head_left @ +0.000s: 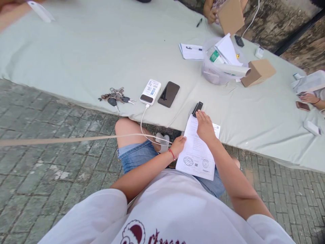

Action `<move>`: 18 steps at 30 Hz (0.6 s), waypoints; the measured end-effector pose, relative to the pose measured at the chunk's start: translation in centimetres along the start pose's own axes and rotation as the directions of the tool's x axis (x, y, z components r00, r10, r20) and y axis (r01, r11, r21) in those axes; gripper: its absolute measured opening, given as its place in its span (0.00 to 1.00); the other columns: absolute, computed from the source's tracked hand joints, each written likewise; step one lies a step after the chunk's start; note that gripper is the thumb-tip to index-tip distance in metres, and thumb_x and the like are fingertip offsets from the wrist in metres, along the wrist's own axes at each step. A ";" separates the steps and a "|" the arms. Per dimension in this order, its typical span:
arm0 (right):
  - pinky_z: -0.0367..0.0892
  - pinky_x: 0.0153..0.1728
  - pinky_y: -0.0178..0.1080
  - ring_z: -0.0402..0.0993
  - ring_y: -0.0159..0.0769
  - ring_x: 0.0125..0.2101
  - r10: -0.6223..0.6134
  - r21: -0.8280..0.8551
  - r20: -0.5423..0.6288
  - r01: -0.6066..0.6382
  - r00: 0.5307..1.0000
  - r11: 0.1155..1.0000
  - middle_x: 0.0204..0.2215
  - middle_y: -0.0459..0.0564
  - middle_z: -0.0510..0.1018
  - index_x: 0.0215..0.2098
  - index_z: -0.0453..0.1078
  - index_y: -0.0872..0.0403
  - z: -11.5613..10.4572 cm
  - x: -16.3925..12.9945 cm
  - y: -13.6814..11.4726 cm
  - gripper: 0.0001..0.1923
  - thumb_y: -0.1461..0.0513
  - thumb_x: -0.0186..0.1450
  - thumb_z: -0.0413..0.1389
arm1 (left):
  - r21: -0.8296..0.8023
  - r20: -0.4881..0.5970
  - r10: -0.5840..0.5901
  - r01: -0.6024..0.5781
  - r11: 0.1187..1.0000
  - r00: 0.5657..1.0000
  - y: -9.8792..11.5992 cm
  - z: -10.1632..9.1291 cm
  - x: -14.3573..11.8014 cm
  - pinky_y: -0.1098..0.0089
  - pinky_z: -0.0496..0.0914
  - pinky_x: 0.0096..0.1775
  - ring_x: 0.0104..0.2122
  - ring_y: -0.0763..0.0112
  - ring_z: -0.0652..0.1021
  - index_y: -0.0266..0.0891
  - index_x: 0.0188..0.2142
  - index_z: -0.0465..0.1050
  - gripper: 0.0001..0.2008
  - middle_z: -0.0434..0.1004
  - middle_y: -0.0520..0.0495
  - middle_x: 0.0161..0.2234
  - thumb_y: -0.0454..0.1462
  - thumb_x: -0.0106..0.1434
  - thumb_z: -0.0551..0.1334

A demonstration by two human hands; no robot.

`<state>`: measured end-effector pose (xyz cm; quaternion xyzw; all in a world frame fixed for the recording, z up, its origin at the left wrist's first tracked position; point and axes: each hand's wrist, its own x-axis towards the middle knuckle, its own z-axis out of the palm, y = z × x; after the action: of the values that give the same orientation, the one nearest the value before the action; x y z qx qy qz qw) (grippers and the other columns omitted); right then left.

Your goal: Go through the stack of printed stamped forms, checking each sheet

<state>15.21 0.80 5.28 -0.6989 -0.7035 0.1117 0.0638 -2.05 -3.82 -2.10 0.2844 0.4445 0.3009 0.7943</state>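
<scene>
At the near edge of the pale green, cloth-covered surface [106,51], we hold printed white paper sheets [194,161]. Our left hand [178,145] pinches their left side, probably for steadiness; our right hand [205,128], nearly flat, rests on top, fingertips at a black oblong stapler [197,107].

A white T-shirt [182,200] with loose short sleeves [99,210] — dark red on its front, a round cartoon figure [134,233] beside lettering [165,239], both cut off below. Blue denim shorts [137,156], the hem [119,154] frayed. A thin red bracelet [172,154] circles the left wrist [174,151] — bright and cord-like.
</scene>
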 end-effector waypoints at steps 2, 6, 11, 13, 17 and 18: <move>0.44 0.74 0.58 0.46 0.46 0.75 0.016 -0.057 0.040 -0.014 0.999 0.998 0.74 0.58 0.55 0.74 0.54 0.62 0.2 0.1 -0.2 0.39 0.75 0.64 0.42 | 0.029 0.006 0.005 -0.005 1.000 1.000 0.0 0.0 0.0 0.64 0.72 0.40 0.34 0.63 0.79 0.36 0.34 0.76 0.16 0.82 0.45 0.32 0.48 0.62 0.68; 0.44 0.74 0.57 0.45 0.45 0.75 0.034 -0.113 0.053 -0.028 0.998 0.993 0.75 0.59 0.53 0.75 0.51 0.63 0.7 -0.1 -0.4 0.40 0.76 0.64 0.42 | 0.051 0.007 0.003 -0.004 0.999 1.000 -0.3 0.0 0.1 0.64 0.71 0.41 0.35 0.63 0.78 0.37 0.34 0.76 0.16 0.81 0.45 0.34 0.49 0.62 0.66; 0.44 0.74 0.55 0.47 0.44 0.75 0.026 -0.148 0.066 -0.016 0.997 0.989 0.75 0.58 0.51 0.75 0.50 0.63 1.4 -0.4 -0.3 0.40 0.76 0.64 0.41 | 0.124 -0.011 0.017 -0.015 0.992 1.000 -0.5 -0.1 0.2 0.65 0.70 0.40 0.34 0.64 0.76 0.38 0.32 0.74 0.16 0.79 0.46 0.32 0.49 0.63 0.64; 0.47 0.74 0.53 0.52 0.43 0.73 0.023 -0.158 0.072 -0.011 0.997 0.987 0.76 0.59 0.49 0.75 0.49 0.64 1.8 -0.5 -0.5 0.41 0.77 0.63 0.41 | 0.161 -0.024 0.027 -0.023 0.987 0.999 -0.4 -0.1 0.2 0.66 0.69 0.38 0.32 0.66 0.75 0.38 0.30 0.72 0.16 0.77 0.48 0.30 0.49 0.63 0.63; 0.49 0.72 0.51 0.63 0.42 0.69 0.041 -0.167 0.061 -0.031 0.997 0.985 0.76 0.59 0.48 0.75 0.49 0.64 2.1 -0.7 -0.7 0.41 0.77 0.63 0.40 | 0.177 -0.017 0.032 -0.029 0.984 0.999 0.0 -0.1 0.1 0.67 0.67 0.36 0.30 0.67 0.73 0.39 0.29 0.71 0.17 0.76 0.49 0.28 0.51 0.63 0.63; 0.49 0.72 0.52 0.64 0.42 0.68 0.048 -0.163 0.060 -0.037 0.997 0.986 0.76 0.58 0.49 0.75 0.50 0.62 2.0 -0.7 -0.7 0.41 0.77 0.63 0.40 | 0.178 -0.021 0.039 -0.034 0.983 0.999 0.1 0.0 0.1 0.67 0.67 0.36 0.30 0.67 0.73 0.39 0.29 0.71 0.18 0.76 0.49 0.28 0.51 0.63 0.63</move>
<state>14.00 0.00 3.59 -0.7127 -0.6969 0.0777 -0.0179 -2.07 -3.69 -2.11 0.3587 0.4739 0.2780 0.7546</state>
